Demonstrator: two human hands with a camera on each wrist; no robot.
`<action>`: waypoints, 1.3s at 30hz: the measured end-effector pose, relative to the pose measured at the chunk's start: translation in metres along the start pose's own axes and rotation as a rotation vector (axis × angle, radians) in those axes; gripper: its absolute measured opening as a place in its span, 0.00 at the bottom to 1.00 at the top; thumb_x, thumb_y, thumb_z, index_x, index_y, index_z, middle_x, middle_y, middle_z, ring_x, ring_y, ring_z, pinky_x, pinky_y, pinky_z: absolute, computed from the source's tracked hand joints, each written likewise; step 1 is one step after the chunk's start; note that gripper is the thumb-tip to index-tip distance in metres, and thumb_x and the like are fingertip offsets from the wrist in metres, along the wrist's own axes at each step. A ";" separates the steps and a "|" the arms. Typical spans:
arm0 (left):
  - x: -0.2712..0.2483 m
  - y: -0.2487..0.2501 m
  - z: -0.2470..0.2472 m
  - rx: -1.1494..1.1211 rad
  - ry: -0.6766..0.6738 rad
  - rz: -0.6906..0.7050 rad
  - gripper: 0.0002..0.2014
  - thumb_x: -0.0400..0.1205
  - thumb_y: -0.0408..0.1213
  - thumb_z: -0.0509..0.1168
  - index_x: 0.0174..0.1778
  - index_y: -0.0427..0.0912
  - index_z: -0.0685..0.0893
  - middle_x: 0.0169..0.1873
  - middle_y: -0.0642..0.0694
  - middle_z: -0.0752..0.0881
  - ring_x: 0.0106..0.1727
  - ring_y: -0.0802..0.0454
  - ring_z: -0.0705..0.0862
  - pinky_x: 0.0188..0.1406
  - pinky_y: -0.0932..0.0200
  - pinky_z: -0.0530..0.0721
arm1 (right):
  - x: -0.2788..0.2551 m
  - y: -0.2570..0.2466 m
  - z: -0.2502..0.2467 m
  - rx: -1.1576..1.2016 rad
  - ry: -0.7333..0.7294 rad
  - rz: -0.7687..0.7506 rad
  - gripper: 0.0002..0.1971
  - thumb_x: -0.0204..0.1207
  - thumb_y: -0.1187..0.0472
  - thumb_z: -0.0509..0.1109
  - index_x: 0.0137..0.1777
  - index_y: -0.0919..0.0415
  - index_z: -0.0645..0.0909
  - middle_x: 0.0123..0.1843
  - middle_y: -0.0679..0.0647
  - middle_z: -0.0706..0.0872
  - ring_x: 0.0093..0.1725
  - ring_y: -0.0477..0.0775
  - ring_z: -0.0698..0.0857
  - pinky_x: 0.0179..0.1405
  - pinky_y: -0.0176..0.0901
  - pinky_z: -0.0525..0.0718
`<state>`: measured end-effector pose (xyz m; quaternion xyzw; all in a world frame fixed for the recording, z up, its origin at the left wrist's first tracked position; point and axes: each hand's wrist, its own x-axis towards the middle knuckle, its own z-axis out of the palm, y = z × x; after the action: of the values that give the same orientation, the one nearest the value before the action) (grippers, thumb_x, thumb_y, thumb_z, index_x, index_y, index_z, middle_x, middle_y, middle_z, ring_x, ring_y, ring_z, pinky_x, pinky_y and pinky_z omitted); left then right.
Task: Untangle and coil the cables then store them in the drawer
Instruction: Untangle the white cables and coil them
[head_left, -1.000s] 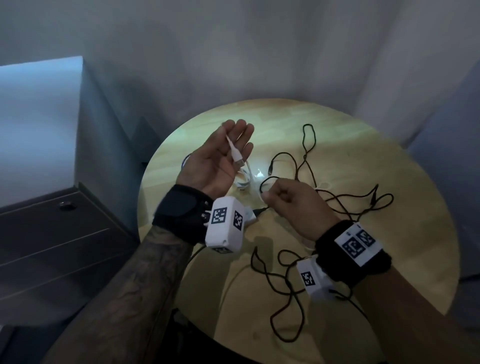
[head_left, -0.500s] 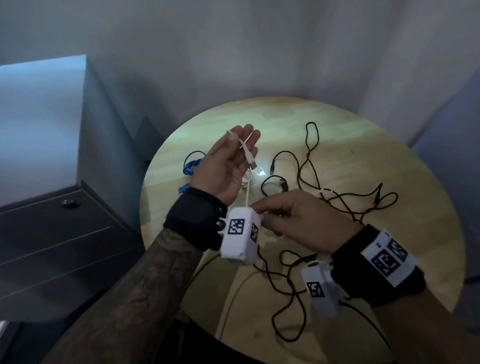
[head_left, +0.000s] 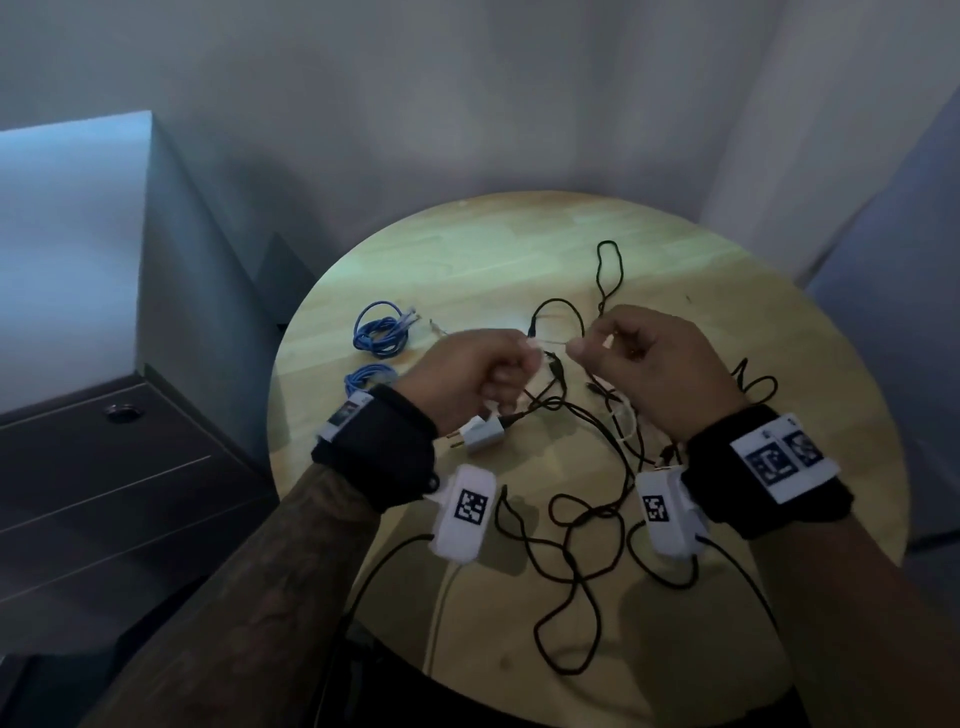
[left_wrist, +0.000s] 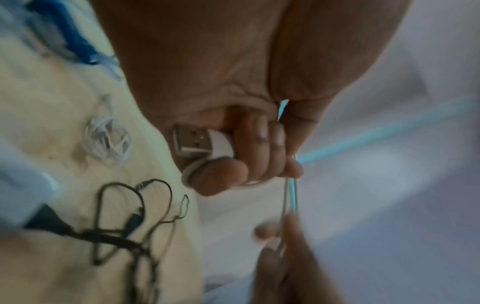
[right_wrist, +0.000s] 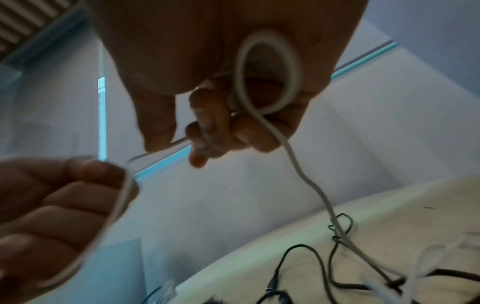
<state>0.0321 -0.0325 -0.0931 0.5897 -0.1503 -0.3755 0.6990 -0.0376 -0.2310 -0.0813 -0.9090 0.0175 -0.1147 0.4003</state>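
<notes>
Both hands are raised above the round tabletop (head_left: 675, 270), probably so the white cable (right_wrist: 270, 67) hangs free of the black tangle (head_left: 571, 525) while it is wound. The left hand (head_left: 467, 374) is clenched on the cable's USB plug (left_wrist: 192, 142), apparently as an anchor, with a turn round one finger. The right hand (head_left: 649, 364) pinches the cable and holds a small loop. The short stretch between the grips runs roughly left to right; its tail drops to the tabletop. The plug points back toward the wrist.
</notes>
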 end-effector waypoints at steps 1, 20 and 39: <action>-0.003 0.006 -0.009 -0.185 0.006 0.000 0.08 0.79 0.35 0.56 0.34 0.41 0.75 0.22 0.52 0.63 0.23 0.56 0.59 0.26 0.59 0.62 | 0.001 0.004 -0.006 0.058 -0.008 0.039 0.13 0.77 0.42 0.73 0.42 0.51 0.84 0.31 0.52 0.84 0.30 0.46 0.80 0.36 0.43 0.79; 0.013 0.011 -0.033 -0.653 0.568 0.470 0.07 0.86 0.27 0.60 0.54 0.32 0.83 0.43 0.40 0.92 0.47 0.45 0.92 0.50 0.54 0.89 | -0.014 -0.022 0.030 -0.107 -0.298 -0.108 0.19 0.83 0.47 0.65 0.35 0.57 0.82 0.29 0.52 0.81 0.29 0.49 0.78 0.32 0.44 0.75; 0.022 -0.023 0.009 0.007 0.551 0.502 0.09 0.84 0.26 0.65 0.57 0.32 0.87 0.43 0.42 0.92 0.47 0.48 0.92 0.53 0.54 0.89 | -0.013 -0.048 0.003 0.175 -0.254 -0.139 0.07 0.80 0.59 0.73 0.45 0.57 0.91 0.38 0.48 0.91 0.36 0.43 0.86 0.38 0.36 0.82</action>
<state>0.0330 -0.0552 -0.1174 0.6160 -0.0977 -0.0190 0.7814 -0.0528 -0.1943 -0.0509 -0.8770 -0.1061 -0.0273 0.4679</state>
